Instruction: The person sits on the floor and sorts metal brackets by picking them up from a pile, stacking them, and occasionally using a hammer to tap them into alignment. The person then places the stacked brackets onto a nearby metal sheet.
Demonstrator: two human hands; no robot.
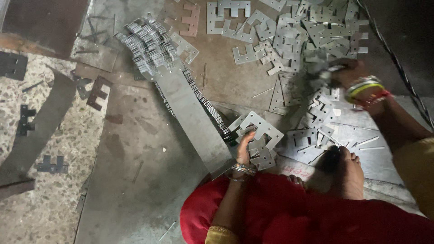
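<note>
1. Left hand (243, 147): fingers grasping a stack of grey E-shaped sheet-metal plates (258, 131), beside the long steel bar (192, 113).
2. Right hand (350, 74): blurred; fingers' state unclear, over the loose plate heap (307, 31).
3. Risk: sharp stamped edges could cut fingers or the bare foot (348, 169); the stack may splay.

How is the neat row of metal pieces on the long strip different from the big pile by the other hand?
The row on the strip stands on edge, packed tightly; the loose pile lies flat and scattered. The row runs in one line; the pile spreads every way. The left hand rests by the strip's end; the blurred right hand reaches into the pile. Both are grey E-shaped plates.
</note>
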